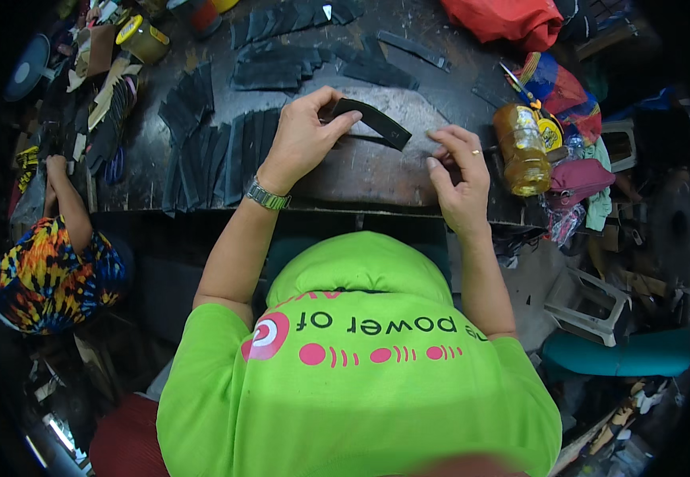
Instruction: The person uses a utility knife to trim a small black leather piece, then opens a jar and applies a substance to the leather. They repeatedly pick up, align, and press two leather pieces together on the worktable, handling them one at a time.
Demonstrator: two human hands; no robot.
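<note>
The left hand pinches the strip at one end and should press gently, without creasing it, while the right hand, open beyond the free end, could steady it there.

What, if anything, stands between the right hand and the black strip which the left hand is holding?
Nothing visible does. The black strip extends from the left hand toward the right hand; only a gap separates them, above the worn board.
</note>
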